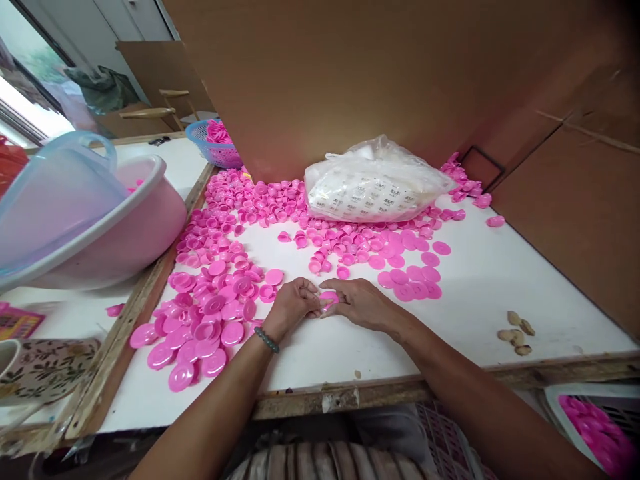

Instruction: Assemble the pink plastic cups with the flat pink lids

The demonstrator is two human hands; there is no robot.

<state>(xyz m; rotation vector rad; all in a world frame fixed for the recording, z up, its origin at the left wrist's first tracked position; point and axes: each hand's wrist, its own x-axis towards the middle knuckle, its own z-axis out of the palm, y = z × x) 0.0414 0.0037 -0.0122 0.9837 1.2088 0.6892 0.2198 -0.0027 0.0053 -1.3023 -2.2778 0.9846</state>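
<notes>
Disc (pixel 330 297), pinched at the rim by left hand (pixel 291 305) and right hand (pixel 367 304). Looks light, stiff, slick; best held by edge. Flat discs (pixel 415 273) at two o'clock.

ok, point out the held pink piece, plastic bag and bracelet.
Held pink piece (pixel 330 295), head view: exposed upper face.
Plastic bag (pixel 377 190), head view: printed front.
Bracelet (pixel 267 340), head view: middle of the band.
</notes>
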